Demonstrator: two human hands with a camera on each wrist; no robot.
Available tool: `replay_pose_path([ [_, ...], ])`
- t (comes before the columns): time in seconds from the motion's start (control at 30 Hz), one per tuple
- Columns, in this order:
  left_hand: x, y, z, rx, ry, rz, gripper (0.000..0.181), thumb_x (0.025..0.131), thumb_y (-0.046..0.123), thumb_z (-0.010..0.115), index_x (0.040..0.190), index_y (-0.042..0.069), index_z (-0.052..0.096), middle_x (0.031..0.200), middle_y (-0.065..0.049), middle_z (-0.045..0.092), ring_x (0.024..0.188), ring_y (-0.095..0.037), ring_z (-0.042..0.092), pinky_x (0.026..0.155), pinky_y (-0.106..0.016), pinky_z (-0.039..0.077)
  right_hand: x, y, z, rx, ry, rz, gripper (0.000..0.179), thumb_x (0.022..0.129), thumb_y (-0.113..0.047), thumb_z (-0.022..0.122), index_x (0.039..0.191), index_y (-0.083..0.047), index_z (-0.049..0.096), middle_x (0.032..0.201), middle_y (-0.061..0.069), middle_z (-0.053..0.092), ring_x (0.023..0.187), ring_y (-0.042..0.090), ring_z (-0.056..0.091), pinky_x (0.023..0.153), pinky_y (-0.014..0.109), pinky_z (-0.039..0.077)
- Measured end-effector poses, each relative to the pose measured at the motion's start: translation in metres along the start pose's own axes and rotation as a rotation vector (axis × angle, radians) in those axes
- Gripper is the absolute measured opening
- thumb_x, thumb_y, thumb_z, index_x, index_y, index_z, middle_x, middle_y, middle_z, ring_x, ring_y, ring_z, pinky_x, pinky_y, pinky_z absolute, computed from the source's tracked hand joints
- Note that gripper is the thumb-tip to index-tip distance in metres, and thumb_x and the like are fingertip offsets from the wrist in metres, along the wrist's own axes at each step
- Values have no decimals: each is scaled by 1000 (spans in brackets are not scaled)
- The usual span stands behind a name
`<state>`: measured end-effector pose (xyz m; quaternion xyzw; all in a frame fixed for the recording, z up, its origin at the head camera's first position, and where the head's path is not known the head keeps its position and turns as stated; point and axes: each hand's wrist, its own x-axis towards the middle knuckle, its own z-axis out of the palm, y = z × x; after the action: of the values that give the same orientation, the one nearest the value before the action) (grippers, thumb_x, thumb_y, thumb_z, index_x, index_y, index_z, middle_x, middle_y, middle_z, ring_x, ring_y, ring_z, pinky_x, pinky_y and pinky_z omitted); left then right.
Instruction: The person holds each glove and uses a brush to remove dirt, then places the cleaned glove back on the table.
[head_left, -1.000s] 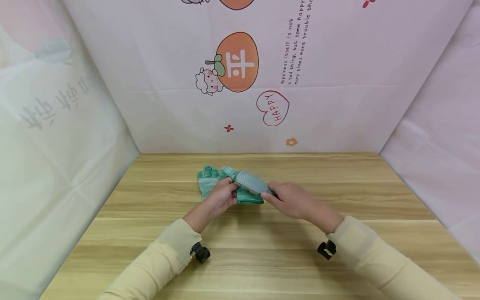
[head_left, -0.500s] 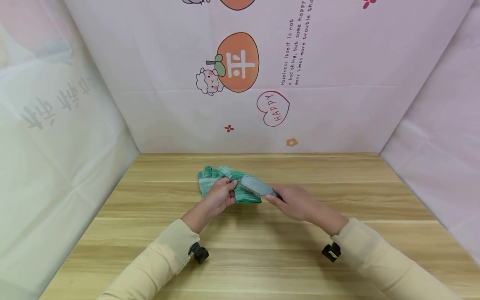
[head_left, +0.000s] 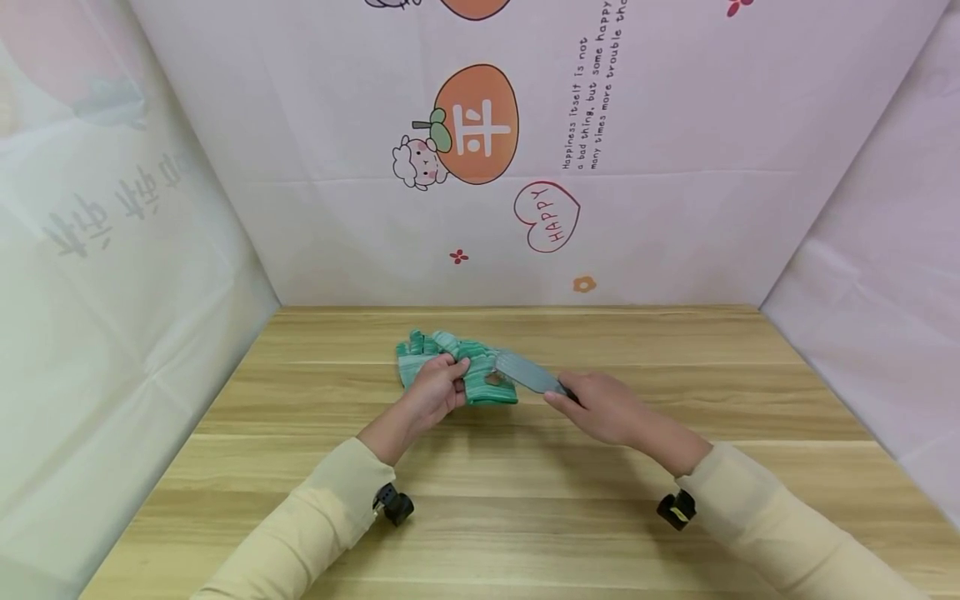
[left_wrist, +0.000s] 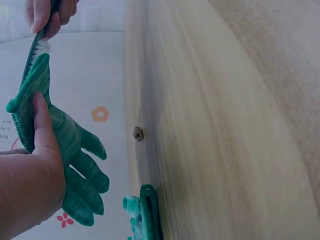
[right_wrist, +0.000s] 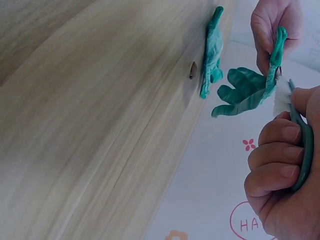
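My left hand [head_left: 433,392] grips a green-and-white knit glove [head_left: 478,385] near its cuff, thumb on top, and holds it above the table. In the left wrist view the glove's fingers [left_wrist: 87,172] hang downward. My right hand [head_left: 606,410] grips the handle of a grey-green brush [head_left: 528,372]. Its white bristles [right_wrist: 282,97] face the glove and sit right at the cuff edge. A second matching glove [head_left: 412,364] lies on the table behind my left hand, which partly covers it.
A wooden table [head_left: 525,517] spreads beneath both hands. White printed cloth walls [head_left: 660,208] stand at the back and both sides. A small brown curled thing [left_wrist: 138,133] lies on the table near the second glove.
The brush in my right hand has moved right and slightly down across the held glove, from its middle to its cuff. My left hand has shifted slightly left with the glove.
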<state>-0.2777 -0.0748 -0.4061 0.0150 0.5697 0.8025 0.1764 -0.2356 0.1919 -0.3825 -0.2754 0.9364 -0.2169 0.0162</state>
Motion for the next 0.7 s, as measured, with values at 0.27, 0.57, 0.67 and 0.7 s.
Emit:
replay_pose_path([
  [0.27, -1, 2, -3, 10, 10, -9, 31, 107, 11, 37, 78, 9, 27, 73, -3, 30, 59, -13, 27, 55, -25, 26, -5, 5, -5, 8, 4, 15, 36, 103, -44, 45, 87, -13, 52, 64, -3, 44, 54, 11, 39, 52, 27, 35],
  [0.57, 0, -4, 3, 48, -20, -27, 27, 107, 12, 38, 81, 9, 29, 77, -4, 34, 63, -13, 32, 57, -24, 31, 4, -7, -12, -1, 8, 11, 38, 103, -48, 42, 88, -14, 51, 63, -3, 44, 53, 11, 41, 52, 28, 36],
  [0.67, -1, -6, 7, 56, -10, -25, 29, 106, 10, 38, 79, 8, 28, 76, -4, 32, 62, -13, 29, 56, -25, 28, 10, -14, -10, 3, -3, -7, 38, 102, -48, 43, 88, -14, 52, 64, -3, 45, 55, 11, 42, 53, 29, 37],
  [0.7, 0, -6, 8, 57, -9, -20, 28, 106, 10, 38, 79, 8, 29, 76, -4, 32, 62, -13, 28, 56, -25, 27, 13, -16, -9, -2, -5, -16, 38, 102, -48, 43, 89, -14, 52, 65, -3, 45, 55, 11, 42, 53, 28, 37],
])
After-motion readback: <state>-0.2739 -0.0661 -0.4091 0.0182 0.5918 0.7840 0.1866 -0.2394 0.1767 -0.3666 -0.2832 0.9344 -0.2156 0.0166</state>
